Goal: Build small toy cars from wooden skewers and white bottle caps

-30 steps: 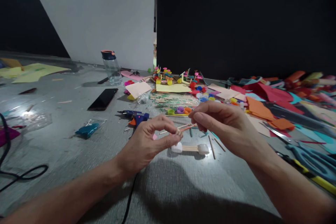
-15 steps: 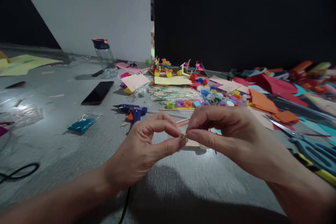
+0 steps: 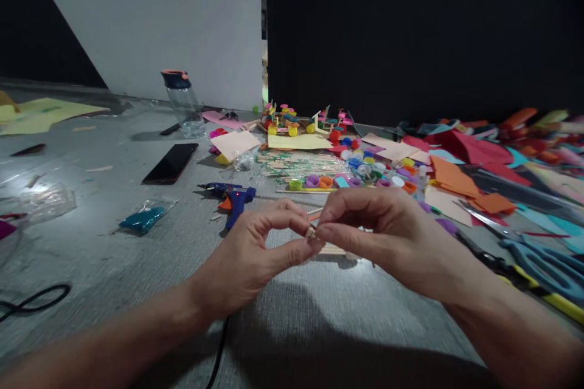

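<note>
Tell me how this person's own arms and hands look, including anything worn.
The left arm and right arm are bare as far as they show: no sleeve, watch or bracelet. The left grip and right grip are human hands, with no glove or ring visible.

A bottle stands beyond a black phone
</note>
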### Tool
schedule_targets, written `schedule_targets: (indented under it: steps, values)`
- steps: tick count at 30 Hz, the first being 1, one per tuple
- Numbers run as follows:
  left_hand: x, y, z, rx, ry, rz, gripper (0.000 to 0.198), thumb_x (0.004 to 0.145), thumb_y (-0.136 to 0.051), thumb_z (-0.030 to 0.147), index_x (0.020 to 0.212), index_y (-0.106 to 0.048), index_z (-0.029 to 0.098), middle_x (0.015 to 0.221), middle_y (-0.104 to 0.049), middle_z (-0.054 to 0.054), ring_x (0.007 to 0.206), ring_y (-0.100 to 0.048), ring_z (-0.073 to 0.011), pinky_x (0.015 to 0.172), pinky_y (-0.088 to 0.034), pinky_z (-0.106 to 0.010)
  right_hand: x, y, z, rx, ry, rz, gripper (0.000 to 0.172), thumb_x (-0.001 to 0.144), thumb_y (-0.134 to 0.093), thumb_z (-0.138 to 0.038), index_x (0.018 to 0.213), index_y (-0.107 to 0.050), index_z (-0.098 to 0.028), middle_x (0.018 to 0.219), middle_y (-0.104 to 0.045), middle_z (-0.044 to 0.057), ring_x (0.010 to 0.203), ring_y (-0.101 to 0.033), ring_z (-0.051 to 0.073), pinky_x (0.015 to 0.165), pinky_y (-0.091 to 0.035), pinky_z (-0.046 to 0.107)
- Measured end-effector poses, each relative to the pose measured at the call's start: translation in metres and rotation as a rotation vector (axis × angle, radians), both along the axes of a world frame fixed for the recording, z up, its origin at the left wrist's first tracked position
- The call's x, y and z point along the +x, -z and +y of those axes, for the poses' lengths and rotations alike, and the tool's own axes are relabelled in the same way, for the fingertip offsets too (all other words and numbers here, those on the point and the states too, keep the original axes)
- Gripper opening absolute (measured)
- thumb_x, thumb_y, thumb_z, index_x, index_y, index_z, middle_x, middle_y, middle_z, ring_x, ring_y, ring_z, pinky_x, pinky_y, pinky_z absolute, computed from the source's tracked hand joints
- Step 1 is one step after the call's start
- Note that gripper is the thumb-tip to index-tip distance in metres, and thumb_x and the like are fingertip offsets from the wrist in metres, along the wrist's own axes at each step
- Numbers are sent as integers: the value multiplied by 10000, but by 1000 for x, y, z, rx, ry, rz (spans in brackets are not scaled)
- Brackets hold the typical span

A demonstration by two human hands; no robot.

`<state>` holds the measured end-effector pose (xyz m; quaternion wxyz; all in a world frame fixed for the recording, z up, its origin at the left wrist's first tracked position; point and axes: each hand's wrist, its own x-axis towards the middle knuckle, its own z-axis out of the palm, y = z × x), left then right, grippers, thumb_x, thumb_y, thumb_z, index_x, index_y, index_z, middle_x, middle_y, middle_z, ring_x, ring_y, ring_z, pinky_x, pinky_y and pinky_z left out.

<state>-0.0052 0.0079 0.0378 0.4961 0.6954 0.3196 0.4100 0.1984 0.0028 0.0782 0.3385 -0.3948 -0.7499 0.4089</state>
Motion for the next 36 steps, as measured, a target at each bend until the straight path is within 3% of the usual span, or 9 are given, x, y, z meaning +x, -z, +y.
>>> schedule_targets:
  steps: [6,11,16,20,24,29,32,34,36]
  values:
    - [-16,-22,9,128,-175,-56,103,864,-733,262,764,-748,242,900,-646,9,878,-579,-158,866,-470,-312,9,0,21,167,131,-38,290,943,-618,-370,704,-631,-206,654,-537,-23,596,-455,118,517,-352,275]
    - [-37,-42,20,288,-331,-308,104,878,-724,183,796,-758,236,887,-634,21,905,-557,-130,825,-456,-258,-5,12,53,275,99,-307,201,951,-584,-337,814,-666,-215,720,-629,13,622,-523,149,530,-373,291]
    - [-43,-33,34,295,-302,-107,151,902,-699,271,768,-760,241,935,-633,7,938,-560,-166,803,-453,-282,-35,19,64,359,30,-464,145,887,-642,-199,743,-650,-208,744,-674,31,656,-566,164,592,-383,300]
    - [-37,-22,40,252,-302,-40,72,859,-743,266,806,-788,286,945,-666,14,964,-566,-181,834,-451,-290,-23,14,44,394,-11,-587,85,900,-670,-245,824,-676,-207,781,-692,14,696,-608,155,628,-425,273]
    - [-25,-14,38,213,-271,60,73,847,-741,312,800,-796,320,936,-679,14,984,-556,-200,841,-465,-301,28,13,15,402,75,-702,135,976,-590,-293,941,-678,-197,888,-696,10,790,-633,157,727,-499,309]
    - [-12,-5,33,90,-244,105,94,837,-743,406,759,-791,383,995,-661,28,1026,-540,-268,816,-459,-387,140,21,-12,343,429,-889,196,997,-573,-334,926,-657,-172,876,-666,11,794,-635,163,752,-531,351]
    - [-8,-1,34,68,-193,103,162,873,-702,415,741,-785,375,990,-654,26,1002,-546,-264,863,-447,-426,210,34,-39,278,653,-1014,202,962,-621,-363,912,-644,-168,881,-656,20,795,-634,173,759,-528,368]
    - [-5,1,33,82,-139,97,176,889,-685,402,751,-781,350,994,-645,8,1001,-553,-253,881,-453,-413,244,47,-63,236,719,-1053,187,924,-657,-351,849,-633,-181,797,-641,10,725,-621,171,715,-516,358]
    - [-1,3,29,124,-81,49,129,881,-697,385,795,-778,334,987,-630,-8,988,-562,-234,881,-462,-381,265,62,-85,217,737,-1052,160,887,-666,-273,733,-623,-252,698,-635,70,645,-624,215,638,-471,365]
